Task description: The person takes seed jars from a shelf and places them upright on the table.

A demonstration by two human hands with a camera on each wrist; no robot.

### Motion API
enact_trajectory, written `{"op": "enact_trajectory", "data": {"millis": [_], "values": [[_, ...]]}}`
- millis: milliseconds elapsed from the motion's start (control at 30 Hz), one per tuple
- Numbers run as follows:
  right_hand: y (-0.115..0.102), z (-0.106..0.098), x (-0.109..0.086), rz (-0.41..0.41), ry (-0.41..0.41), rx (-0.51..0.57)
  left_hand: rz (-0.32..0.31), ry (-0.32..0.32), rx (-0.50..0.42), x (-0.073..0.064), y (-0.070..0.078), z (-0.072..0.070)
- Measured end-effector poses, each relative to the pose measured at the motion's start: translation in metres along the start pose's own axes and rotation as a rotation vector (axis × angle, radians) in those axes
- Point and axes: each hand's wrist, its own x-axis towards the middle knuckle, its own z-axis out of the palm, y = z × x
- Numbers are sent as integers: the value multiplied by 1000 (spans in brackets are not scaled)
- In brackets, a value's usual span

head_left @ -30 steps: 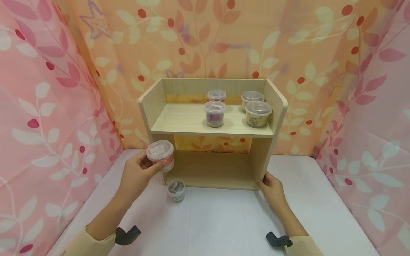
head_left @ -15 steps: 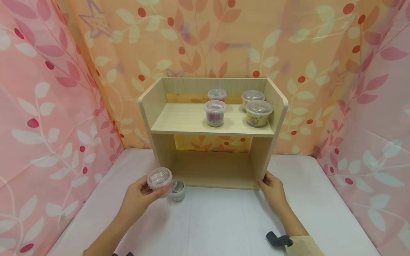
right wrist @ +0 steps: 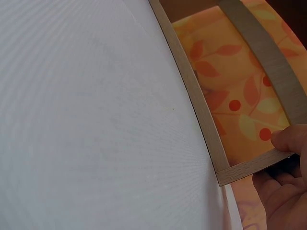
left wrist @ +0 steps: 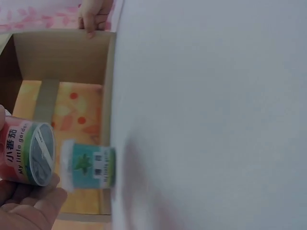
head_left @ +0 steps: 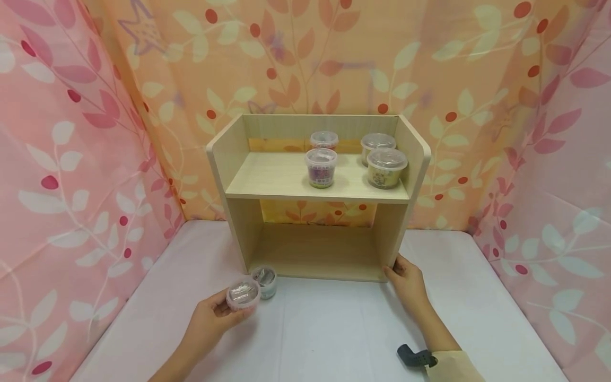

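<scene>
While the red cup (head_left: 243, 294) is hanging lid-up over the white table (head_left: 329, 329), left of centre in the lower frame, the left hand (head_left: 212, 321) is gripping its side — fingers and thumb curling round, closed only to the cup's width, presumably leaving lid and base unobstructed. Just right of it, the turquoise cup (head_left: 266, 286) is standing upright by the shelf's front left corner. At centre right, the right hand (head_left: 408, 284) is pinching the side panel of the wooden shelf (head_left: 267, 172), thumb and fingers on opposite faces, perhaps for steadying it. Above, the purple cup (head_left: 321, 172) is standing before the far cup (head_left: 324, 139), and the front tub (head_left: 385, 170) before the rear tub (head_left: 377, 144) — apparently forming rows by shape.
</scene>
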Motion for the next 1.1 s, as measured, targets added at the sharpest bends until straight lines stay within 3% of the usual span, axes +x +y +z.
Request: {"op": "enact_trajectory", "data": {"millis": [233, 400, 733, 1100], "values": [[-1, -1, 0, 3, 0, -20, -113, 13, 31, 0, -22, 3], [-1, -1, -1, 1, 4, -50, -164, -11, 95, 2, -30, 5], [1, 0, -1, 6, 3, -17, -134, -35, 229, 9, -38, 8], [-2, 0, -2, 12, 5, -13, -96, -47, 258, 9, -43, 9]]}}
